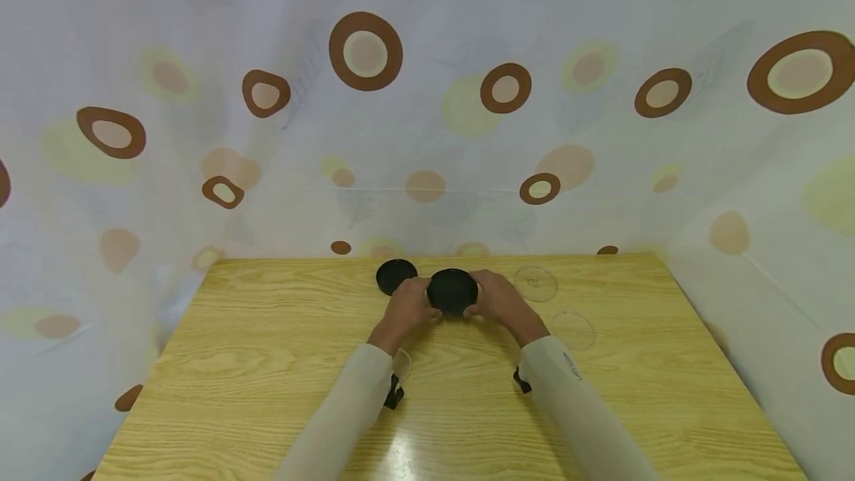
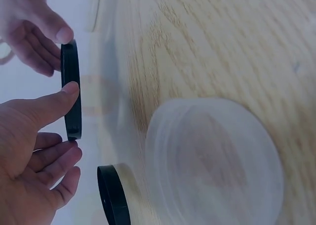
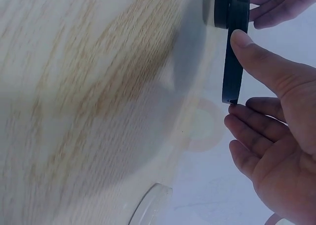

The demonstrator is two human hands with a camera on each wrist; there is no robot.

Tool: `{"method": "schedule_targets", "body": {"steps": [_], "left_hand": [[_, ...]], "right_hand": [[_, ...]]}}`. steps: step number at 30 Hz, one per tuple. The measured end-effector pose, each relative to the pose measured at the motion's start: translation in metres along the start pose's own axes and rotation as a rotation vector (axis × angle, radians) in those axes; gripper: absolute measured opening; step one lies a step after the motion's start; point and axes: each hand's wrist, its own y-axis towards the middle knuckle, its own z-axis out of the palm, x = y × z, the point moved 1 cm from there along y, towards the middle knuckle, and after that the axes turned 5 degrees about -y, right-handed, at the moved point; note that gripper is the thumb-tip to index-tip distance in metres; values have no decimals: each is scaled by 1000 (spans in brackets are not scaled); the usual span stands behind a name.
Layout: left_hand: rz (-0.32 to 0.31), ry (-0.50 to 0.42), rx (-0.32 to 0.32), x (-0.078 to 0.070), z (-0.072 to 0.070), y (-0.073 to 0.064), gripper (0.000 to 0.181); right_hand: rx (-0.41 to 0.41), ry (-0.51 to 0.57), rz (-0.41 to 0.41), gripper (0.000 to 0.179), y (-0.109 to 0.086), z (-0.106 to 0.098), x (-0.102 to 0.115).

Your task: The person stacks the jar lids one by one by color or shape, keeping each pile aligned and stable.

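Note:
A shallow round black lid (image 1: 453,293) is held between both hands above the far part of the table. My left hand (image 1: 409,304) pinches its left edge, thumb on the near face and fingertips at the rim. On the opposite edge, my right hand (image 1: 502,300) pinches it the same way. Seen edge-on in the left wrist view, the lid (image 2: 72,94) is thin and apart from the tabletop. A second black lid (image 1: 395,276) lies on the table just beyond my left hand. In the left wrist view, a translucent round container (image 2: 217,160) sits near the left wrist.
Two clear round discs (image 1: 536,283) lie on the wooden table (image 1: 267,392) to the right of my right hand, one behind the other. A white sheet (image 1: 427,132) with brown and yellow circles rises behind the table's far edge and along both sides.

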Motion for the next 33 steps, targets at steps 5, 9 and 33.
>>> {"method": "schedule_targets", "body": {"steps": [5,9,33], "left_hand": [[17,-1,2,-2,-3,-5,64],[35,0,6,-2,-4,-10,63],[154,6,-8,4,-11,-41,60]], "right_hand": [[2,15,4,79,-8,-2,2],[20,20,8,81,-15,-4,5],[-15,64,-89,78,-43,-4,15]]}}
